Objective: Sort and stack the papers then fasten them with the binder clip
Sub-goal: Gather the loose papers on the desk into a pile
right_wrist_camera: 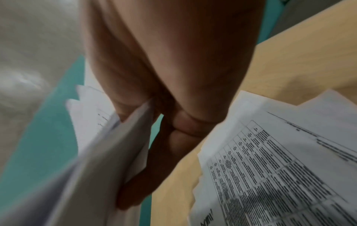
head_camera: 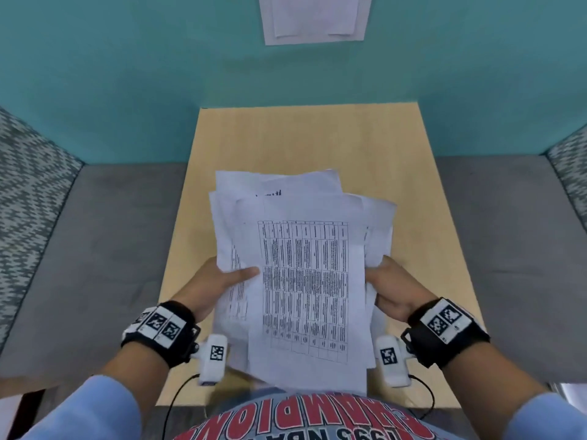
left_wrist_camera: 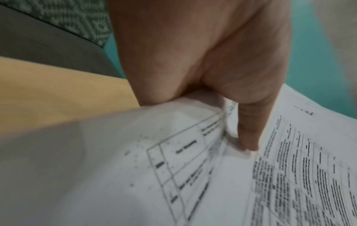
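Observation:
A loose, uneven bundle of white printed papers point(head_camera: 305, 281) is held above the wooden table point(head_camera: 413, 173); the top sheet shows a dense grid of text. My left hand point(head_camera: 228, 281) grips the bundle's left edge, thumb point(left_wrist_camera: 249, 134) pressed on top of the sheets point(left_wrist_camera: 289, 175). My right hand point(head_camera: 390, 287) grips the right edge, and its fingers point(right_wrist_camera: 146, 175) curl behind fanned sheets point(right_wrist_camera: 100, 160). More printed sheets point(right_wrist_camera: 270, 168) lie on the table beneath, one poking out at the far end point(head_camera: 276, 185). No binder clip is in view.
Grey upholstered seats point(head_camera: 95, 249) flank the narrow table on both sides, with patterned cushions point(head_camera: 28, 185) at the outer edges. A teal wall point(head_camera: 158, 74) stands behind, and a white sheet point(head_camera: 314, 17) hangs on it. Bare tabletop point(head_camera: 301, 138) shows beyond the papers.

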